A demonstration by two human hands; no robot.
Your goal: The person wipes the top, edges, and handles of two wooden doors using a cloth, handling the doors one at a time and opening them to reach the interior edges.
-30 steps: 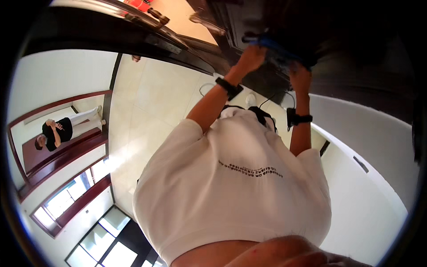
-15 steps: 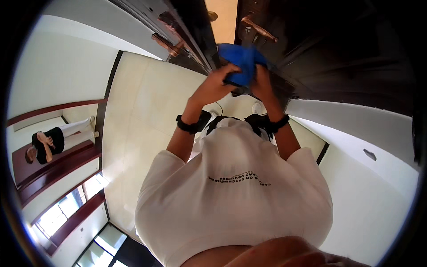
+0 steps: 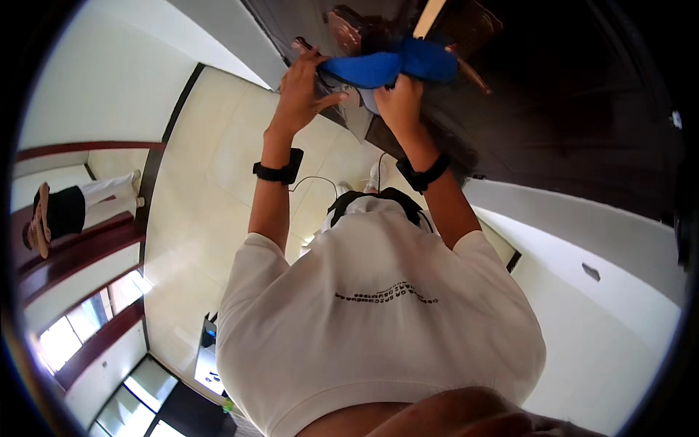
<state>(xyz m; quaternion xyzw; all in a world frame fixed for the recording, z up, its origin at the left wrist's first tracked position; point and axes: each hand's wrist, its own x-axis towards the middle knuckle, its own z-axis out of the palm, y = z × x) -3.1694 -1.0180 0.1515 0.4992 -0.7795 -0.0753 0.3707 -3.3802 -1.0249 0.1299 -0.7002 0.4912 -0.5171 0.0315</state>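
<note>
In front of the dark double door, my right hand (image 3: 402, 105) is closed on a blue soft thing with two rounded lobes (image 3: 362, 71); its exact kind is unclear. A greyish part hangs below the blue, beside my right fingers. My left hand (image 3: 297, 91) is open at the left end of the blue thing, thumb spread away from the fingers. Its fingertips reach close to the blue edge; whether they touch it I cannot tell. Each wrist wears a black band, the left with a black box (image 3: 294, 166).
Dark glossy door leaves (image 3: 553, 95) fill the top right, with a narrow bright gap (image 3: 428, 18) between them. A copper-coloured handle (image 3: 472, 71) sticks out by the blue thing. Pale tiled floor (image 3: 211, 160) lies left. Another person (image 3: 62, 211) stands far left. A thin cable (image 3: 313, 178) hangs near my left wrist.
My hands have moved apart, the left going left and off its grip. The blue thing has been spread wider and raised. The gap between the door leaves looks narrower.
</note>
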